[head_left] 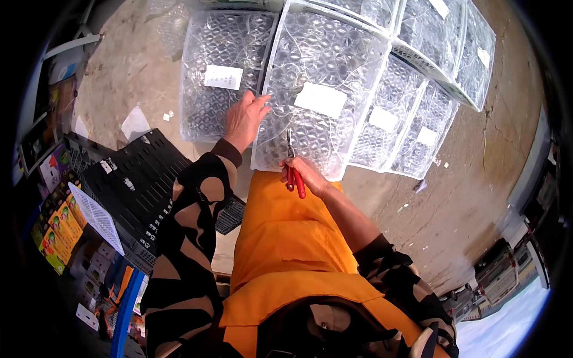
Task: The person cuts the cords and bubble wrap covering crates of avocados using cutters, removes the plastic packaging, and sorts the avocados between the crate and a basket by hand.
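Observation:
In the head view, my right hand (307,173) is wrapped round red-handled pliers (295,182), their metal jaws pointing away from me. The pliers are over the near end of a crate (334,53) covered in bubble wrap, with a white label (320,100) on top. My left hand (243,117) rests at this crate's left edge, fingers apart, with nothing visible in it. Beside it on the left lies another wrapped crate (203,45) bearing a white label (223,77). Thin strings run over the wrap.
More labelled, wrapped crates (382,140) stand to the right, some stacked higher (430,36). A pile of black plastic crates (134,185) is at my left, with a printed sheet (95,218) beside it. Paper scraps (136,123) lie on the concrete floor (453,185).

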Available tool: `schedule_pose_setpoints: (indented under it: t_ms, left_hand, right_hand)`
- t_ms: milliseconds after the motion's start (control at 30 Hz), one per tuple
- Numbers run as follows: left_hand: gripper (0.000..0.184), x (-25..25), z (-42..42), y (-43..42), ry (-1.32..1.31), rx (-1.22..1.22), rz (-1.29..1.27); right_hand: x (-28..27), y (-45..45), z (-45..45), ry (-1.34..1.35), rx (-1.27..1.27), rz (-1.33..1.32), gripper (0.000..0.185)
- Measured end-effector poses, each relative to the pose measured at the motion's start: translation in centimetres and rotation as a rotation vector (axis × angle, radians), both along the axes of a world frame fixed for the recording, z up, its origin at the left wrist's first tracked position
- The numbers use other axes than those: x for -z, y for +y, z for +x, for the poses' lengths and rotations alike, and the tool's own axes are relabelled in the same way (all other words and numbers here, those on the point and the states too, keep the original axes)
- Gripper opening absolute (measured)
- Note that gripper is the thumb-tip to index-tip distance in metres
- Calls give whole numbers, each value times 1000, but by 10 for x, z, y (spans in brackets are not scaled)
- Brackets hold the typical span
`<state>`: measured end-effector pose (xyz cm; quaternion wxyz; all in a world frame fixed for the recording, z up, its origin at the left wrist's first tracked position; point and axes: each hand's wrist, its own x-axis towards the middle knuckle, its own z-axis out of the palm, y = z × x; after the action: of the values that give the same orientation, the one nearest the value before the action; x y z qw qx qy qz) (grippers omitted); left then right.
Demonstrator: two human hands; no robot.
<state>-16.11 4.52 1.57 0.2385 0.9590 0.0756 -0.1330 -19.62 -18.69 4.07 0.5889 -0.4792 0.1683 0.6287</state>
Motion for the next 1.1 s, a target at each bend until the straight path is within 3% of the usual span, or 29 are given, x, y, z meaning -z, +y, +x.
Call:
schedule_pose_setpoints:
  t_ms: [100, 233, 367, 467, 500, 533, 567, 600, 633, 700, 800, 900, 933, 1033, 1100]
  left_hand:
    - [18, 24, 18, 1, 57, 239, 29]
    - [14, 15, 26, 21, 42, 127, -500]
    - [6, 4, -31, 2, -215, 224, -459]
    - [5, 20, -104, -7, -46, 74, -511]
    - [6, 25, -98, -9, -124, -95, -509]
    - [8, 26, -94, -17, -186, -274, -508]
    - [10, 25, -93, -25, -246, -463, -499]
    - [12, 14, -71, -26, -279, -509, -421]
    - [11, 5, -43, -26, -266, -382, -351]
    - [13, -7, -5, -27, -217, -139, -215]
    - [15, 21, 14, -21, 56, 179, 22]
    - [14, 20, 4, -28, -20, 2, -185]
    - [12, 19, -10, -30, -150, -70, -212]
    - [12, 14, -30, -53, -374, -291, -61]
    - [16, 20, -34, -65, -445, -462, -34]
  right_hand:
    - [2, 4, 3, -13, 11, 3, 49]
    - [11, 11, 3, 52, 102, 45, 46]
    - [15, 15, -1, 90, 197, 56, 45]
    - [17, 15, -4, 59, 143, 36, 46]
    - [17, 13, -3, 38, 114, 14, 46]
    - [10, 12, 8, -54, 32, -51, 49]
    - [18, 9, 19, -270, -259, -192, 56]
    - [10, 9, 31, -469, -379, -270, 57]
    - [-2, 11, 50, -682, -496, -347, 59]
    - [-12, 9, 85, -825, -599, -410, 57]
    - [-11, 8, 138, -954, -802, -445, 51]
    - [-19, 31, 185, -1037, -1063, -382, 48]
    - [-21, 45, 197, -1071, -1186, -340, 49]
    - [-22, 86, 219, -1049, -1491, -262, 52]
    - [-23, 120, 231, -853, -1738, -279, 57]
